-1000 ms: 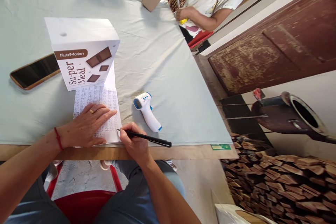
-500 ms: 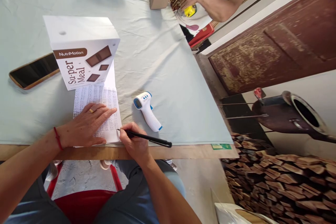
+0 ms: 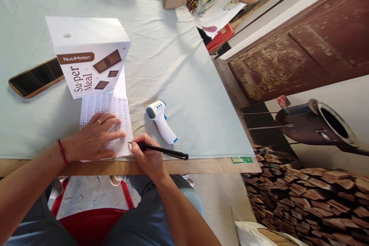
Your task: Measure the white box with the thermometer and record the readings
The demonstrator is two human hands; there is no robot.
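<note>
A pale-green cloth-covered table [image 3: 196, 92] bears a handwritten white paper sheet [image 3: 105, 104]; the left hand [image 3: 99, 135] lies spread on it. The right hand [image 3: 148, 158] pinches a slim black pen [image 3: 165, 151], long axis slanting rightward from the sheet's right edge.

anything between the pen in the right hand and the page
Nothing visible: the right hand holds the black pen, its tip near the right edge of the page; the left hand rests left of the tip.

The person's left hand [image 3: 93, 138] lay palm down, fingers [image 3: 115, 135] spread, while the right hand [image 3: 150, 159] curled beside it in a pinch, both forearms [image 3: 31, 178] slanting inward.
</note>
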